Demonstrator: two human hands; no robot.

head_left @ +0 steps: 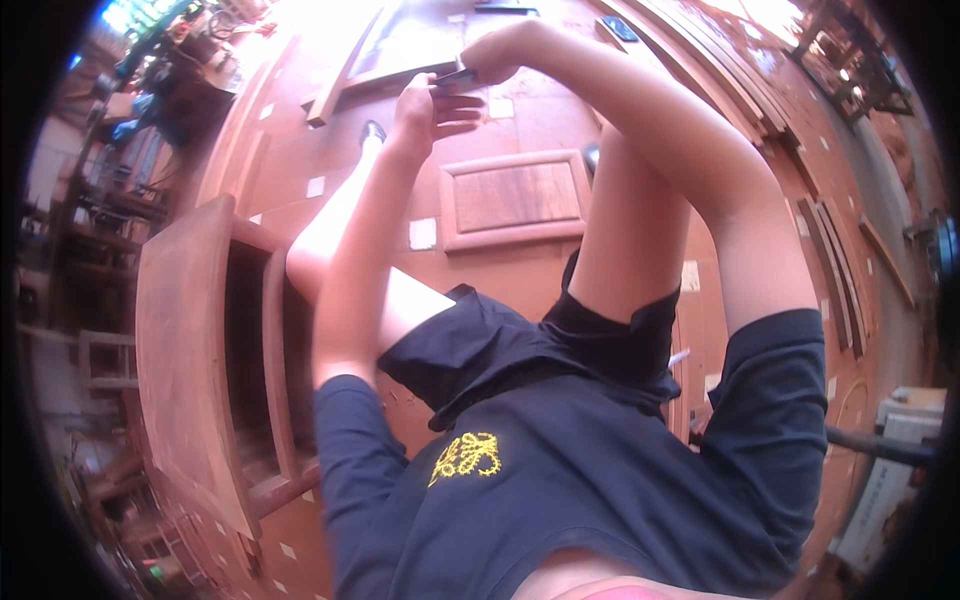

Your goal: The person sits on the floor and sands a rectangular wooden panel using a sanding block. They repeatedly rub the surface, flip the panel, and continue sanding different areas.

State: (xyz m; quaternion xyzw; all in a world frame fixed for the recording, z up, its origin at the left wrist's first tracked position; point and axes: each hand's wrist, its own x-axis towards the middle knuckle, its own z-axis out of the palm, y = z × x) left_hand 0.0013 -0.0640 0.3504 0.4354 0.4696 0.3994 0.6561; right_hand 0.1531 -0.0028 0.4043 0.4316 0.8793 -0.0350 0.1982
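My right hand (497, 52) is closed around a small dark flat piece (455, 77), whose exact kind I cannot make out. Its tip reaches toward the thumb of my left hand (432, 110); whether they touch is unclear. The fingers of the left hand are stretched out and apart. Both hands are raised in front of my knees, near a wooden frame (405, 74) with a brightly lit middle. Below them, a framed wooden panel (515, 196) lies flat between my legs.
At my left stands a wooden cabinet-like box (190, 360) with an open side. Long wooden strips (715, 80) lie at the far right, with shorter strips (835, 270) nearer. A dark phone-like object (619, 29) rests near the far strips. Cluttered shelving (90, 200) lines the left.
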